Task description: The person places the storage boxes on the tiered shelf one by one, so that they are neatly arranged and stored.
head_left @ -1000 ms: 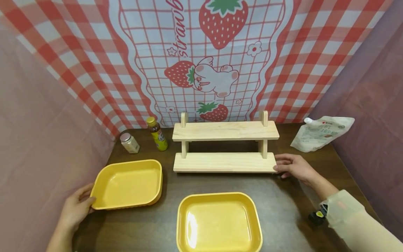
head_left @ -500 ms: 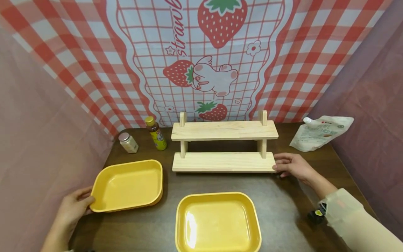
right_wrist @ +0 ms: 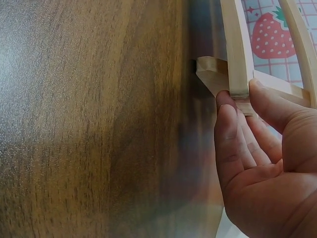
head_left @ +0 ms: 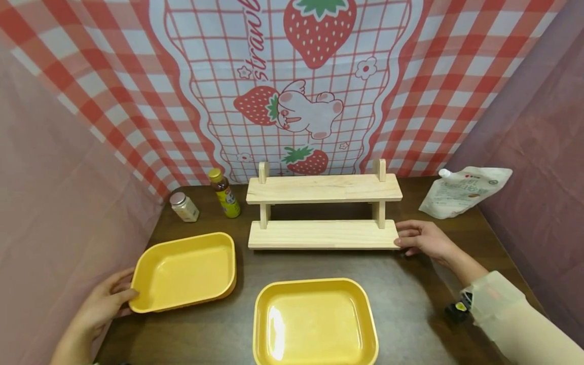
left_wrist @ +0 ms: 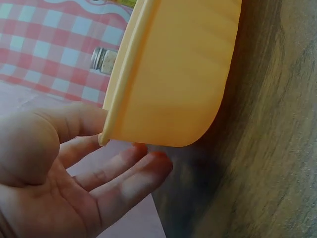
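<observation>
At the left, my left hand [head_left: 102, 301] pinches the near left corner of a yellow tray [head_left: 182, 303]. In the left wrist view the thumb lies over the rim of that tray [left_wrist: 168, 79], with the other fingers below and outside its wall. The tray stands tilted a little off square to the table. On the other side, my right hand [head_left: 426, 241] grips the right end of the lower board of a two-tier wooden shelf [head_left: 319, 235]. The right wrist view has thumb and fingers on either side of the board's end [right_wrist: 237, 59].
A second yellow tray [head_left: 315, 324] sits front and centre. Behind the left tray stand a small jar [head_left: 184, 208] and a yellow-capped bottle [head_left: 225, 195]. A white spouted pouch [head_left: 463, 192] rests at the back right. Checked cloth [head_left: 128, 101] hangs behind the table.
My left hand has drawn the near left corner of the tray slightly toward me, turning the tray a little. The right hand keeps its hold on the shelf.
</observation>
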`<state>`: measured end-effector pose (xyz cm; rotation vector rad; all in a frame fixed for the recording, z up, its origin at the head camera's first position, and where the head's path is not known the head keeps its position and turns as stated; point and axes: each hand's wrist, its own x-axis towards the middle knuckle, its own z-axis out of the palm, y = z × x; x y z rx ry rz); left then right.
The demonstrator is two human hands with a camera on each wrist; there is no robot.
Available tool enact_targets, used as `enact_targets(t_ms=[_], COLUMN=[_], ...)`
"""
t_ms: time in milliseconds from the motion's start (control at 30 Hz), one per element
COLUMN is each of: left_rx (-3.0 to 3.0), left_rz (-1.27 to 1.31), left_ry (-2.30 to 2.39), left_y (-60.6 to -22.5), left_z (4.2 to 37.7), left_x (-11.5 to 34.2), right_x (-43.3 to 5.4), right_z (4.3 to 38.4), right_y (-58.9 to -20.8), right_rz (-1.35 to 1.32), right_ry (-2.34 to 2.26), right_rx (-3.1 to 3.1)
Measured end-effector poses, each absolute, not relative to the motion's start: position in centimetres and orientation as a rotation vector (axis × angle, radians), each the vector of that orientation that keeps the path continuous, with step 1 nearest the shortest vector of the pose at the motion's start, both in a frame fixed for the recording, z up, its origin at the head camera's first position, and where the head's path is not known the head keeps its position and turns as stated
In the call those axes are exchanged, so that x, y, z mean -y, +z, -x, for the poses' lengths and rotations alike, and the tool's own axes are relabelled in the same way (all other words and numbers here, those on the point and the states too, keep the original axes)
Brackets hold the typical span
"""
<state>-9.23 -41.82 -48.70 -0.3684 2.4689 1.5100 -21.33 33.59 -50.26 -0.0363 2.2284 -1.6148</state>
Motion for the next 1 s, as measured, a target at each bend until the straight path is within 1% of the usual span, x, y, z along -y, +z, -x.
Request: enact_targets(t_ms=[233, 533, 733, 1000], left_rx=[-2.372, -2.409, -2.326, -2.275], left_rz=[0.387, 0.336, 0.332, 0.297], left_ry=[1.639, 1.639, 1.807, 1.965], left_y=[-48.9, -47.9, -45.8, -42.0], left_z=[9.0, 9.2, 9.3, 10.7], left_x=[42.0, 42.0, 40.9, 38.3], right_x=[-33.6, -33.7, -33.7, -33.7], right_z=[21.5, 21.5, 21.5, 21.5], right_y=[-50.0, -50.3, -50.3, -49.9], right_rz=[0.027, 0.036, 0.043, 0.050], right_ry=[-1.618, -1.619, -1.582, -1.587], right_rx=[-2.224, -2.218, -2.235, -2.210])
